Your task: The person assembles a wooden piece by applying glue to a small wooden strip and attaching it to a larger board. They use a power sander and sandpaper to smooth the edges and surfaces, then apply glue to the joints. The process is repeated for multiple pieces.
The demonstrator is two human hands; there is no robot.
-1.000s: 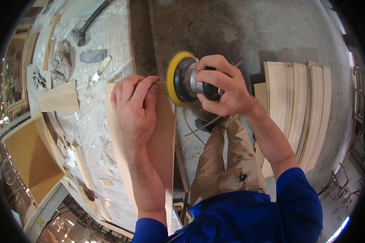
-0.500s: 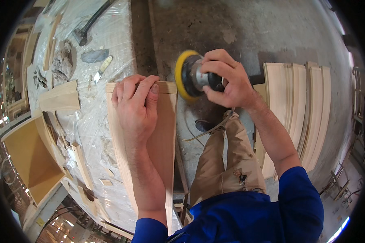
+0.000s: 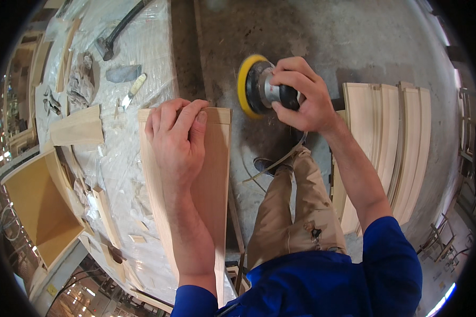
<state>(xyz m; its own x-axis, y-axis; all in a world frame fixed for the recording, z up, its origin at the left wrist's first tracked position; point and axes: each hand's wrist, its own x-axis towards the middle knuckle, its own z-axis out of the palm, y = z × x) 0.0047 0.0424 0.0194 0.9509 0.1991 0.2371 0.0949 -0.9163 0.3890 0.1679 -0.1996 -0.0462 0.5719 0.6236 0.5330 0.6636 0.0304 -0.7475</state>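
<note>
A long pale wooden panel (image 3: 209, 174) lies along the right edge of the plastic-covered table. My left hand (image 3: 177, 140) rests on its far end, fingers bent and closed together against the crosswise end strip. To the right of the panel, my right hand (image 3: 304, 98) grips an orbital sander (image 3: 264, 87) by its dark and silver body. The sander's yellow round pad (image 3: 244, 87) is tilted on edge, faces left and touches nothing. From the sander a thin hose (image 3: 280, 161) hangs down in front of my legs.
On the plastic-wrapped table (image 3: 127, 174) lie a hammer (image 3: 111, 42), a grey block (image 3: 123, 73), a putty knife (image 3: 135, 91), a crumpled rag (image 3: 81, 82) and wood offcuts (image 3: 78, 127). An open wooden box (image 3: 42, 206) sits at left. Stacked wooden panels (image 3: 386, 153) stand on the right.
My right hand has carried the sander farther away and slightly right, farther from the panel's edge. The hose has shifted with it. My left hand stays on the panel.
</note>
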